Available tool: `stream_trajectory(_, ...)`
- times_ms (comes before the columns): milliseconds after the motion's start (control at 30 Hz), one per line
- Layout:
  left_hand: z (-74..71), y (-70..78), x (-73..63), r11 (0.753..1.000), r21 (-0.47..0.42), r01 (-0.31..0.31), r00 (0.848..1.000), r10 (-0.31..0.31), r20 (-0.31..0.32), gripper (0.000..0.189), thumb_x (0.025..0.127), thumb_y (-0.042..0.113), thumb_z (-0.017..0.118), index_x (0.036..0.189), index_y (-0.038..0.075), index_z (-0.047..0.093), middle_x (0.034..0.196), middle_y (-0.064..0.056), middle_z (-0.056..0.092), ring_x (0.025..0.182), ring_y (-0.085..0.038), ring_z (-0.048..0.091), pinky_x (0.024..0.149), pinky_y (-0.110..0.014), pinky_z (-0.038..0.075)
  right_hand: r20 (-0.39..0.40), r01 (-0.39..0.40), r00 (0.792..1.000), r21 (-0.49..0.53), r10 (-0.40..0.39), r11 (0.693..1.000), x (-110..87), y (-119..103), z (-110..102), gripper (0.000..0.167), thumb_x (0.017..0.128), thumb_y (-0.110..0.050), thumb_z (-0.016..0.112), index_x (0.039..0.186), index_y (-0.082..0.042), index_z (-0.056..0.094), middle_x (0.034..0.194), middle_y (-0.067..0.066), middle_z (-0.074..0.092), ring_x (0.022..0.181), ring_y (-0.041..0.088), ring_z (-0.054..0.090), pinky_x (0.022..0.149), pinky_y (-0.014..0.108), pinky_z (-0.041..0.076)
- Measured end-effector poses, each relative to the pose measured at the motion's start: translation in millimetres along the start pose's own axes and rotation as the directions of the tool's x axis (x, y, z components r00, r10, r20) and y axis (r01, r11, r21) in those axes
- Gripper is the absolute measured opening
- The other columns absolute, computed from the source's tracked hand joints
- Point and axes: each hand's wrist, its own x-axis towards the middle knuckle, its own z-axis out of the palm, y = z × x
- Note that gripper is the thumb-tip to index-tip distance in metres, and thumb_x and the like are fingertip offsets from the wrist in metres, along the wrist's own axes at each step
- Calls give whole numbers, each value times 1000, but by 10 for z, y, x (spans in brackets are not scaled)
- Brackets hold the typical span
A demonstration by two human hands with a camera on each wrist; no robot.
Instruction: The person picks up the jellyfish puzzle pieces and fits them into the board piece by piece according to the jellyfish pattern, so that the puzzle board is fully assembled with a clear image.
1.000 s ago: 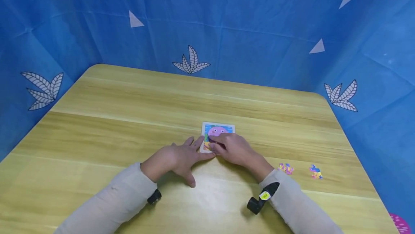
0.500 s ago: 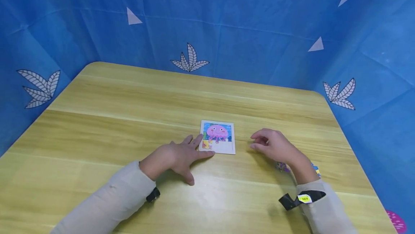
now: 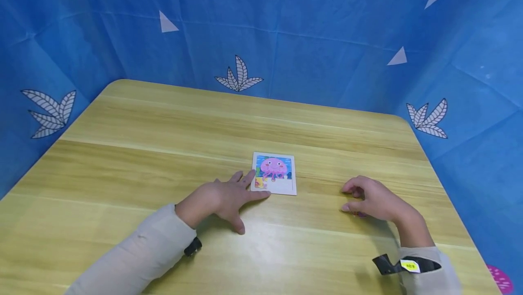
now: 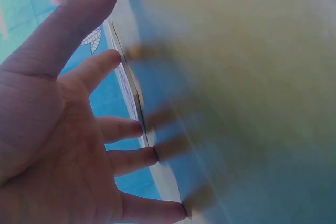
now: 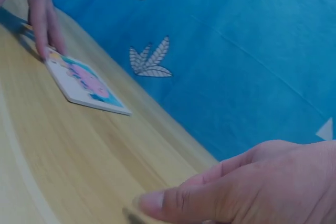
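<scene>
A small jigsaw puzzle board (image 3: 282,186) with a pale frame lies mid-table. It shows a pink jellyfish on blue, with a pale unfilled strip at its lower right. My left hand (image 3: 222,199) spreads its straight fingers, their tips touching the board's left and lower edges. In the left wrist view, the left hand's fingertips (image 4: 137,128) meet the board's edge. Off to the right, my right hand (image 3: 377,199) hovers low, fingers bent and thumb apart from them. A pink-purple puzzle piece (image 3: 360,214) peeks out beneath it, mostly hidden. The right wrist view hides the space under that hand.
The wooden table (image 3: 184,118) has rounded far corners. A blue curtain (image 3: 278,36) with white leaf prints hangs behind it and along both sides. Black wrist straps (image 3: 425,264) sit over the pale sleeves.
My right hand has left the puzzle board and moved right, over the loose piece. The second loose piece is now out of sight. My left hand stays by the board.
</scene>
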Motion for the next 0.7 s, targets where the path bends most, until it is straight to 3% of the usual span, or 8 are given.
stream_trajectory(133, -3, 3, -4, 1000, 7, -4, 1000, 4, -4, 94, 70, 46, 80, 146, 45, 24, 159, -9, -4, 145, -35, 3, 99, -72, 24, -5, -29, 1000, -53, 29, 998, -106, 45, -44, 38, 76, -28, 78, 104, -7, 64, 97, 2, 59, 84, 16, 51, 72, 28, 46)
stream_trajectory(333, -4, 1, -5, 1000, 11, 4, 1000, -4, -5, 94, 70, 46, 80, 146, 46, 24, 159, -8, -4, 145, -35, 2, 99, -71, 24, 20, -14, 1000, -31, 14, 999, -205, 96, -41, 36, 76, -26, 78, 103, -6, 64, 98, 2, 60, 86, 15, 51, 73, 26, 46)
stream_trajectory(700, 8, -10, 2, 1000, -9, -7, 1000, 7, -5, 95, 70, 44, 81, 147, 45, 24, 159, -8, -5, 145, -35, 1, 100, -72, 22, 21, 25, 999, 36, -25, 999, -213, 102, 11, 21, 79, -19, 75, 88, -9, 60, 83, 1, 55, 73, 8, 48, 63, 23, 43)
